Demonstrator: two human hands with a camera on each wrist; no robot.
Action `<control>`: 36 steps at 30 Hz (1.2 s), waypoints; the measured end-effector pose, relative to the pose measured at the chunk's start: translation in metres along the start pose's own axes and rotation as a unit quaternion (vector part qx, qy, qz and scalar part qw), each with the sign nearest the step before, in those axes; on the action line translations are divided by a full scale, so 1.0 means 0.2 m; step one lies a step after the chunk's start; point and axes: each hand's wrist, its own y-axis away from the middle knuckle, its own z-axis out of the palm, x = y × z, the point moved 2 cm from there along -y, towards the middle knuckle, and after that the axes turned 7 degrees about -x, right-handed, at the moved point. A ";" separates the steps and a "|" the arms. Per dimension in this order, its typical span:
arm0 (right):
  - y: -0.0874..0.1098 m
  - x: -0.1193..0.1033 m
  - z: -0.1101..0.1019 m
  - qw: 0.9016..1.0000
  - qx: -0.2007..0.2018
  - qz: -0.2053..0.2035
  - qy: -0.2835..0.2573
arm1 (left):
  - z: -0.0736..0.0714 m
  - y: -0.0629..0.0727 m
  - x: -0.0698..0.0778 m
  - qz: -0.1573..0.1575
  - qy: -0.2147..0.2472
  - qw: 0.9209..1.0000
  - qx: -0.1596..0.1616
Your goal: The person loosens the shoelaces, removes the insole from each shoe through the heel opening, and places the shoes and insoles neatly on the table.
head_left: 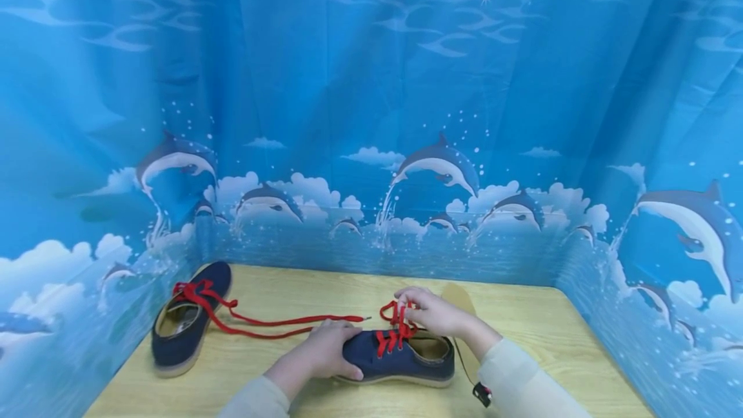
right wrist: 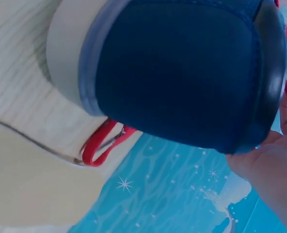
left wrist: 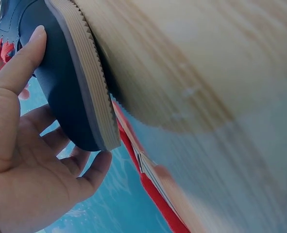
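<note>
Far left, a navy lace-up shoe point(head_left: 196, 333); next the left hand point(head_left: 329, 348), fingers clasping the toe of the central navy shoe point(head_left: 400, 365), upright on the surface point(head_left: 551, 334); then the right hand point(head_left: 431, 311), fingers pinching red shoelace point(head_left: 402, 320) above it (fiddly stuff!). Best draw it evenly, toe pinned.

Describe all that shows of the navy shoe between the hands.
The navy shoe looks like fabric, with a pale ridged sole, tan lining and a red lace across its top. It stands upright on the table, toe to the left. The left hand grips its toe; the right hand pinches the lace above it.
</note>
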 end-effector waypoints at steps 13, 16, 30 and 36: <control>0.00 0.04 0.02 0.964 -0.019 -0.003 -0.264 | -0.01 0.01 0.02 -0.005 -0.008 1.000 -0.006; -0.01 0.05 0.02 0.952 -0.006 -0.004 -0.307 | -0.01 0.01 0.02 -0.004 -0.015 1.000 -0.002; -0.02 -0.01 -0.31 0.919 0.191 0.012 -0.344 | -0.02 0.01 0.04 -0.008 -0.034 0.999 -0.003; -0.01 0.11 -0.31 0.881 0.258 0.110 -0.380 | -0.02 0.01 0.04 -0.009 -0.036 0.999 -0.005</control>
